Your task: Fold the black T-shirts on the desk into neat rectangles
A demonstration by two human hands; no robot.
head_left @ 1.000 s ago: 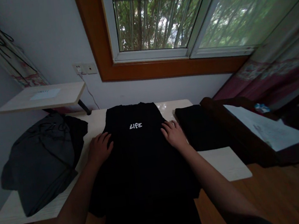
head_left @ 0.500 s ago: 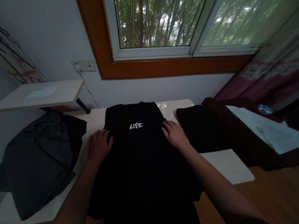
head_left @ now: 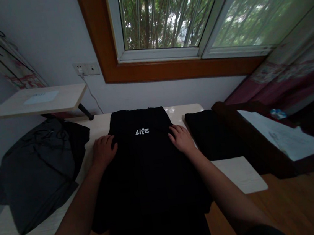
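A black T-shirt (head_left: pixel 146 165) with a small white print lies spread along the middle of the table, its top end towards the wall and its lower end hanging near my body. My left hand (head_left: pixel 103 149) rests at the shirt's left edge, thumb apart from the fingers, fingertips touching the cloth. On the opposite edge, my right hand (head_left: pixel 181 137) lies in much the same way, its fingers spread and its thumb on the fabric. Dark cloth shows between thumb and fingers of both hands. Folds in the black fabric are hard to make out.
A dark grey garment (head_left: pixel 38 164) lies heaped on the left, below a raised shelf (head_left: pixel 65 100) bearing paper. Folded black cloth (head_left: pixel 211 133) lies right of my right hand. Farther right, a white sheet (head_left: pixel 277 132) rests on dark brown furniture. A window (head_left: pixel 161 20) is ahead.
The view has shifted slightly. Both hands stay at the edges of the T-shirt, with almost no movement.
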